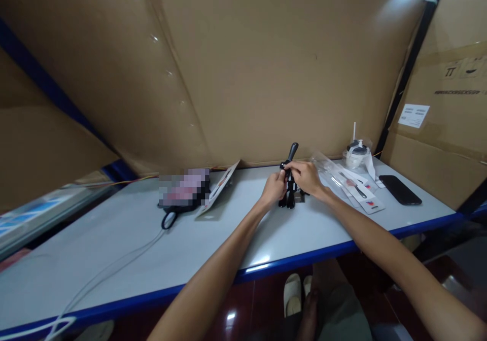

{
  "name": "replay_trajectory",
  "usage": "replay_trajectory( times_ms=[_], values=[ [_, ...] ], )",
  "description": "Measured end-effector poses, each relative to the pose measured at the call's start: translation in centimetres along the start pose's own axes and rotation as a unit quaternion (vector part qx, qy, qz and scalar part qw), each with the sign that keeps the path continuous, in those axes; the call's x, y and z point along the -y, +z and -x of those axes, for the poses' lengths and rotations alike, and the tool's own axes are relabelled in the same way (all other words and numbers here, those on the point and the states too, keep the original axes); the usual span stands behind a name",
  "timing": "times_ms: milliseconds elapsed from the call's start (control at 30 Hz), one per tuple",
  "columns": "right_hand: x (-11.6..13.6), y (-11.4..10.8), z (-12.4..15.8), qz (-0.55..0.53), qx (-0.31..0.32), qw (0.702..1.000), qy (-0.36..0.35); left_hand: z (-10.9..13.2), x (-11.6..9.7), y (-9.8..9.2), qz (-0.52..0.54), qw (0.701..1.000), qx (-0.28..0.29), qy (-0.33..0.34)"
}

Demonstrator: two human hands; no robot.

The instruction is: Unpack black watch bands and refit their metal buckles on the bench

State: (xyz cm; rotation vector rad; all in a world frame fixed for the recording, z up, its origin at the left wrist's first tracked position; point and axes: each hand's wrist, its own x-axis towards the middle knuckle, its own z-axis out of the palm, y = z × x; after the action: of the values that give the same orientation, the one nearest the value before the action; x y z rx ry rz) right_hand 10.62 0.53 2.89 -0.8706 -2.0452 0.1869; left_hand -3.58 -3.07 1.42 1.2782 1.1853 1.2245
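Note:
My left hand and my right hand meet over a small black gadget that stands upright on the grey table. It has a slim black handle sticking up and dark legs at its base. Both hands are closed around its middle, fingers pinched on it. Just right of my right hand lie clear plastic bags and white printed cards.
A black phone lies at the right end. A lidded cup with a straw stands at the back right. A blurred dark object and a leaning card sit left of centre. White cable trails left. Cardboard walls behind.

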Motion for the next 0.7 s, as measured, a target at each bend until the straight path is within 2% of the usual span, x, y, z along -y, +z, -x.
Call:
replay_trajectory(
  times_ms=[100,333,700],
  values=[
    [0.0,-0.1,0.0,0.022,-0.009,0.999,0.025,0.2,-0.3,0.1,0.022,0.999,0.003,-0.034],
    [1.1,-0.4,0.1,0.052,0.054,0.997,0.019,0.6,-0.6,-0.3,0.048,0.997,0.032,-0.060],
    [1.1,-0.5,0.0,0.090,0.043,0.993,0.063,0.7,-0.8,-0.4,0.049,0.994,0.047,-0.081]
  ],
)
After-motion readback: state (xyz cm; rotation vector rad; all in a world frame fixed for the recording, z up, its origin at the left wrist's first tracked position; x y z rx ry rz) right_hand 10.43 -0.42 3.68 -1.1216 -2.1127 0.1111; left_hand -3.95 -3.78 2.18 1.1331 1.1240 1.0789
